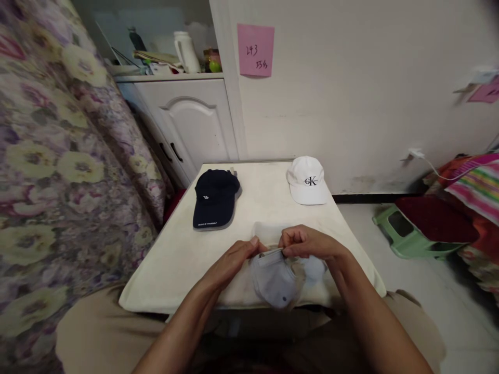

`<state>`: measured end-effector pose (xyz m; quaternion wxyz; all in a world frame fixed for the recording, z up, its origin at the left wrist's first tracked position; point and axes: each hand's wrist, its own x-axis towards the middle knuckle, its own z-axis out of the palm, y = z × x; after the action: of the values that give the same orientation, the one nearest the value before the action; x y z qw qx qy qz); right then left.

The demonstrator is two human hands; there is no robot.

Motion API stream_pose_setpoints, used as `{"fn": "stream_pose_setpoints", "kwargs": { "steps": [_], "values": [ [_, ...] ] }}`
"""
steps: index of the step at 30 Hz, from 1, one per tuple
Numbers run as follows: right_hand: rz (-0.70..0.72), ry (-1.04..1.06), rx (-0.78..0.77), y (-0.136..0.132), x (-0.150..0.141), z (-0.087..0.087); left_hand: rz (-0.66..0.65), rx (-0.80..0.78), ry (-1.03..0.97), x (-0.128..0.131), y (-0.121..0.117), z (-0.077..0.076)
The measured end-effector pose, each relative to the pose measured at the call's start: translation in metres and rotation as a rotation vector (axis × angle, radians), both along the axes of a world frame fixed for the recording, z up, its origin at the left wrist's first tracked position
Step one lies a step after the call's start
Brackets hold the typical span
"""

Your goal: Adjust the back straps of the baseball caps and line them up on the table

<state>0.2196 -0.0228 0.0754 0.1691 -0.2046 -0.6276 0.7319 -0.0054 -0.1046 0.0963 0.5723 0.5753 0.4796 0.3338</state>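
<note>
A light grey cap (275,283) is held over the near edge of the table, its crown hanging downward. My left hand (237,257) pinches the left end of its upper edge, close to a small round metal piece. Thumb and fingers of my right hand (306,242) are closed on the same edge farther right. Part of the cap is blurred and hidden by my hands. Beyond my left hand lies a navy cap (215,197) with its brim toward me. A white cap (306,179) with black letters sits at the far right of the table.
A pale cloth covers the table (187,275) between my knees. Floral curtain (58,156) hangs at the left, beside a white cabinet (191,119). A pink note (255,50) is on the wall. To the right, a green stool (405,234) stands on the floor.
</note>
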Motion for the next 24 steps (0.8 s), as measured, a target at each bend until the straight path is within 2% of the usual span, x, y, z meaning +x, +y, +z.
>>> {"fn": "stream_pose_setpoints", "kwargs": {
  "steps": [9, 17, 24],
  "values": [
    [-0.050, 0.054, -0.066, -0.001, -0.004, -0.003, -0.016, 0.000, -0.033, 0.002, 0.000, 0.001],
    [-0.163, 0.101, -0.053, -0.007, -0.011, 0.000, 0.015, -0.039, -0.079, 0.003, -0.001, -0.002],
    [-0.270, 0.111, -0.023, -0.012, -0.020, 0.000, 0.010, 0.019, -0.079, 0.005, 0.000, -0.002]
  ]
}}
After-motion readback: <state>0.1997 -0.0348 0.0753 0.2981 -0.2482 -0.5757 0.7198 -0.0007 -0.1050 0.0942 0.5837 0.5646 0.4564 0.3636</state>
